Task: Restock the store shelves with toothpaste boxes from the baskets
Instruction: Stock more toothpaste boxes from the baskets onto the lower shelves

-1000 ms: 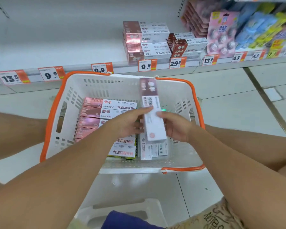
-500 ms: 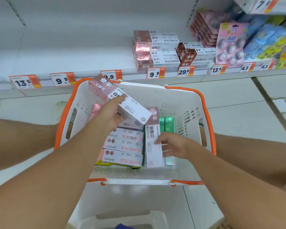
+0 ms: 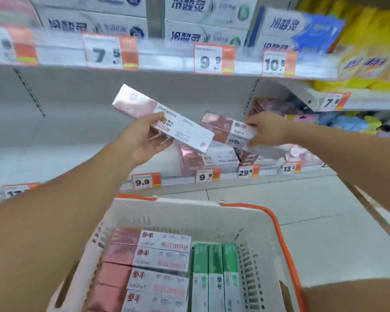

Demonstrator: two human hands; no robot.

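1. A person's left hand (image 3: 142, 140) grips a pink-and-white toothpaste box (image 3: 162, 123) from below, thumb curled over its face, holding it tilted in the air in front of the lower shelf (image 3: 54, 158).
2. The right hand (image 3: 266, 131) pinches the end of a second toothpaste box (image 3: 227, 129), rose-coloured with white, held just above the stack of matching boxes (image 3: 208, 159) that sits near the shelf's front edge, behind a 9.9 price tag (image 3: 207, 175).
3. Below the arms, a white basket (image 3: 189, 212) with an orange rim holds a stack of pink boxes (image 3: 149, 269) along its left side and three green boxes (image 3: 215, 275) on edge toward its right wall.
4. The upper shelf (image 3: 167, 64) carries blurred white cartons and orange-edged price tags.
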